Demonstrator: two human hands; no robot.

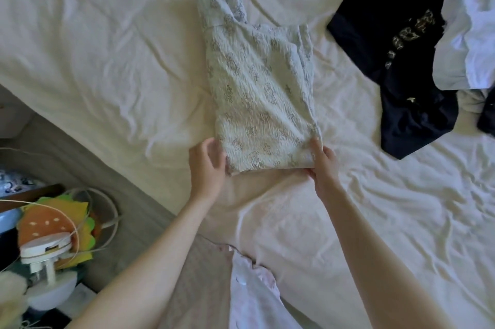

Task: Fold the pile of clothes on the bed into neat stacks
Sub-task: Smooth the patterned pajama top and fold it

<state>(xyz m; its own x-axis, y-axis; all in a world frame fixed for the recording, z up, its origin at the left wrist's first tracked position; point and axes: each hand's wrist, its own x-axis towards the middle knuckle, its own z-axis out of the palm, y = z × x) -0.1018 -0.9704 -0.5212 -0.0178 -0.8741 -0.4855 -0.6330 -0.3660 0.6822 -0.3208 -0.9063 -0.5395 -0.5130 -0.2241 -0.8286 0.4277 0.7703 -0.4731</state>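
Crinkled white fabric with a faint grey printed motif makes up the garment [257, 93], which lies partly folded into a long panel on the bed sheet [107, 47]. The left hand [207, 168] holds the near left corner, fingers curled around the edge. The right hand [322, 165] pinches the near right corner, thumb on top and fingers under the hem. Both near corners are lifted slightly; the far end of the garment rests flat, narrowing to a ruffled end. The sheet is cream, smooth-woven and heavily creased. To the right, well apart from the garment, lies a dark navy shirt [388, 55] with a pale printed design, spread unfolded. A pale blue-white cloth [471, 34] overlaps its right edge, with further crumpled items at the frame edge. Nothing lies between the hands and the garment. Beside the bed at lower left, a burger-shaped plush [51, 224] sits among white cords and a white round device [45, 248].
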